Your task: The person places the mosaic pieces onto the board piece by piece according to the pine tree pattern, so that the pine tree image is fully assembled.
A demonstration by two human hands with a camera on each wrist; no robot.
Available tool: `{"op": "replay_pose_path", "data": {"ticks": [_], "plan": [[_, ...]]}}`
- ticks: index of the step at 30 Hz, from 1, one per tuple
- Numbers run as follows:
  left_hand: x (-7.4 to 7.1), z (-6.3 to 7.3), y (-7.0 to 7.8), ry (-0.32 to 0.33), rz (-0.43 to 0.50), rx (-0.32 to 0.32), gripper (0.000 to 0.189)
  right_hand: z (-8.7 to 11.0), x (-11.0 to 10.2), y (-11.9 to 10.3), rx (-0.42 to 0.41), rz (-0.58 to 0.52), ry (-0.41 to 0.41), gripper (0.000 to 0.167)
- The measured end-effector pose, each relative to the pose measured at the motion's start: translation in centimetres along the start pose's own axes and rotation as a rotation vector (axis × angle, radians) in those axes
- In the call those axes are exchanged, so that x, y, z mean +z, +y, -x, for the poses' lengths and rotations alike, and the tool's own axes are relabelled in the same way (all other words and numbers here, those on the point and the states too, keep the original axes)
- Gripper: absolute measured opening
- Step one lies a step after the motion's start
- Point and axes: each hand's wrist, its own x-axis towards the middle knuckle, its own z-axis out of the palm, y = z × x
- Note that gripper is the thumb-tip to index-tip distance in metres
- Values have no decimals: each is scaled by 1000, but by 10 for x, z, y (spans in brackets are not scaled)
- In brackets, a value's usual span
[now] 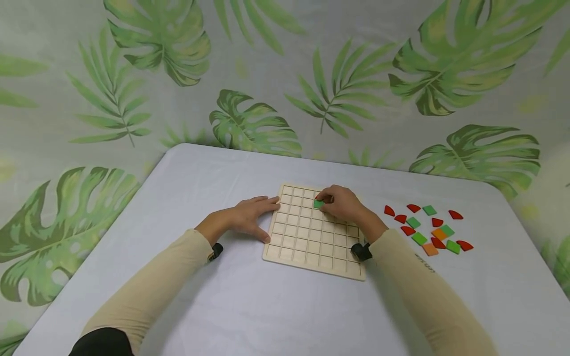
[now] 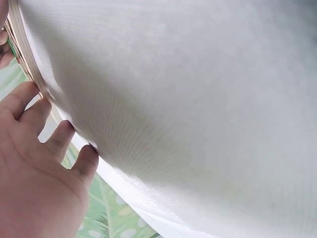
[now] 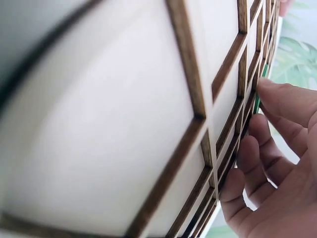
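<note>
A pale wooden board (image 1: pixel 303 232) with a grid of square recesses lies on the table. Along its left edge rests my left hand (image 1: pixel 249 215), fingers spread, the thumb lower down. In the left wrist view, the fingers of the left hand (image 2: pixel 44 163) touch the board's side (image 2: pixel 25 47). Over the upper part of the grid, my right hand (image 1: pixel 342 202) pinches a green square tile (image 1: pixel 318 203) between thumb and fingers. A sliver of red shows beside that tile, mostly hidden by the hand. In the right wrist view, the right hand (image 3: pixel 282 148) meets the tile's green edge (image 3: pixel 257 104).
To the right of the board lie loose pieces: several red quarter-circle pieces (image 1: pixel 413 208), several green squares (image 1: pixel 429 210) and a few orange squares (image 1: pixel 430 249), some overlapping. A white cloth covers the table (image 1: pixel 213 306). Behind hangs a leaf-patterned cloth (image 1: pixel 267 59).
</note>
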Motion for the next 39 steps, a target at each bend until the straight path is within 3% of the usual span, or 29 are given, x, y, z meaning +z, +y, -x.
{"op": "replay_pose_path", "data": {"ticks": [25, 33, 39], "plan": [[-1, 1, 3, -5, -9, 9, 95, 4, -10, 1, -8, -33, -41, 28], [-2, 2, 2, 6, -8, 10, 95, 24, -47, 13, -31, -20, -25, 30], [-1, 1, 1, -13, 8, 15, 96, 52, -79, 28, 22, 0, -20, 32]]}}
